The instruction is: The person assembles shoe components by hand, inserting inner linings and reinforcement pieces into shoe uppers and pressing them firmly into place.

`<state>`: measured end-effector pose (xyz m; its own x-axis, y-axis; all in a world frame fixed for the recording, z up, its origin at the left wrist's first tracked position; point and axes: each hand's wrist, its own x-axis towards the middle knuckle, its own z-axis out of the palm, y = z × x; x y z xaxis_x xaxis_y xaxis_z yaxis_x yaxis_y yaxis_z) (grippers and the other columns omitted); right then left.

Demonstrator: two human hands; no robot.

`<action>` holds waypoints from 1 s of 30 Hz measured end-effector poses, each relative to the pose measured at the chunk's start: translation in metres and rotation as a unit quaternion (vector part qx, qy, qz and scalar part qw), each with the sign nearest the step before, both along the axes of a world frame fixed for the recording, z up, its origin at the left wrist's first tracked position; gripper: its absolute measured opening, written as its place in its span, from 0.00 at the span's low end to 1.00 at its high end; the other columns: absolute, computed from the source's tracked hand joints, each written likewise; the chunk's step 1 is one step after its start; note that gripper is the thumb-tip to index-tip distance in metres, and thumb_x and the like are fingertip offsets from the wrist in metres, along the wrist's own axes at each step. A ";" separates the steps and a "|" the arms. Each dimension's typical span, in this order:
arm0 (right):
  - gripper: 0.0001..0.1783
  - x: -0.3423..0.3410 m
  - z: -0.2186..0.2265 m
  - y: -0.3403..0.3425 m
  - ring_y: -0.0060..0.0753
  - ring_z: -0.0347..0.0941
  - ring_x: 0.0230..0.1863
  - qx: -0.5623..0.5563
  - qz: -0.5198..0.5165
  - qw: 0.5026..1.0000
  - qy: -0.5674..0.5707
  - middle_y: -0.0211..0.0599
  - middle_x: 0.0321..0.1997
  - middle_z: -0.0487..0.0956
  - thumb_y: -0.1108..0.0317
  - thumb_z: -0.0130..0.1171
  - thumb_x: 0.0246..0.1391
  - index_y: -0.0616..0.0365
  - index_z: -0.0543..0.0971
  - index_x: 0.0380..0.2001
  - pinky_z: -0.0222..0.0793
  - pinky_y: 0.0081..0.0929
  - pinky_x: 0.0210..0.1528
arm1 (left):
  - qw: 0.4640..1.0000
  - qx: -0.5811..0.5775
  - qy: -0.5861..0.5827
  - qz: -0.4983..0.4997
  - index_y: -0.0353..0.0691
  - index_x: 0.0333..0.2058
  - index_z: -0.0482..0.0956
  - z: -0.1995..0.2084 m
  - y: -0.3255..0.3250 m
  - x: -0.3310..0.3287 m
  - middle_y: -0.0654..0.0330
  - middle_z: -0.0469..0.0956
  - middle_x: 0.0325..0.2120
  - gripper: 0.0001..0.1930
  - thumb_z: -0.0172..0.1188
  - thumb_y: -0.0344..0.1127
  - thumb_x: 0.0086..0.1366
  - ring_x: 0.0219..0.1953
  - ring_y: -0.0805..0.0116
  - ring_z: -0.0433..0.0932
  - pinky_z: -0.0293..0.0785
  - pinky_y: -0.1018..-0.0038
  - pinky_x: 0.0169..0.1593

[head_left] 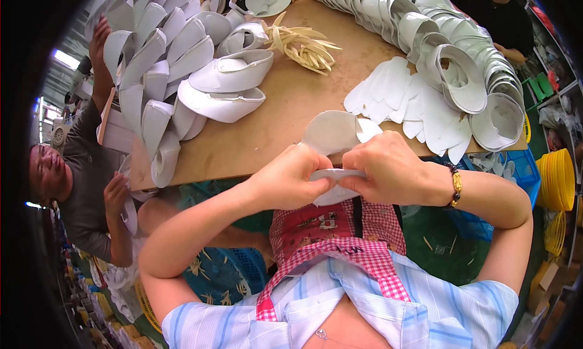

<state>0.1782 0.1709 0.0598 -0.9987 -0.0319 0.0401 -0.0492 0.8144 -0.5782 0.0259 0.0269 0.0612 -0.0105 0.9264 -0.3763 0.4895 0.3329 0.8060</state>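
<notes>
At the table's near edge I hold a white shoe upper point(330, 132) between both hands. My left hand point(290, 178) pinches its left side, fingers curled round the edge. My right hand point(388, 170) grips the opposite side, the two thumbs almost meeting at the middle. Part of the upper hangs below my fingers, and my hands cover much of the rest. Just beyond my right hand, flat white insole-shaped pieces point(388, 91) lie fanned out on the table. Two finished-looking white uppers point(225, 103) rest one over the other, beyond my left hand.
Long nested rows of white uppers point(452, 76) line the right of the brown table point(243, 149); more are piled at left point(152, 64). A bundle of cream strips point(303, 45) lies between. Blue crates point(522, 173) stand below right. One person point(91, 167) sits at left, another point(495, 21) far right.
</notes>
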 end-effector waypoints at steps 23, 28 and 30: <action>0.18 0.000 -0.073 0.008 0.27 0.78 0.37 -0.811 -0.030 0.584 0.017 0.39 0.38 0.81 0.59 0.55 0.61 0.66 0.78 0.41 0.76 0.28 0.42 | 0.627 0.650 0.429 0.031 0.36 0.40 0.80 -0.037 -0.017 -0.001 0.48 0.80 0.40 0.13 0.63 0.32 0.55 0.31 0.61 0.82 0.79 0.70 0.36; 0.24 0.006 -0.085 -0.053 0.33 0.75 0.50 -0.919 0.043 0.356 0.165 0.42 0.51 0.76 0.58 0.52 0.62 0.67 0.70 0.52 0.71 0.34 0.55 | 0.579 0.728 0.335 0.148 0.34 0.40 0.78 -0.023 0.014 0.017 0.46 0.81 0.38 0.13 0.64 0.33 0.58 0.30 0.57 0.83 0.80 0.67 0.34; 0.23 0.000 -0.096 -0.050 0.34 0.74 0.52 -0.916 0.086 0.345 0.188 0.42 0.53 0.75 0.59 0.52 0.62 0.67 0.69 0.53 0.71 0.37 0.56 | 0.583 0.725 0.333 0.154 0.33 0.39 0.77 -0.012 0.015 0.021 0.46 0.81 0.37 0.13 0.65 0.32 0.57 0.31 0.55 0.83 0.81 0.65 0.35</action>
<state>0.1782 0.1209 -0.0359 -0.9014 0.3337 0.2757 -0.3579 -0.9329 -0.0410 0.0469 0.0421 0.0488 0.0436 0.1814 0.9824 0.9517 -0.3068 0.0144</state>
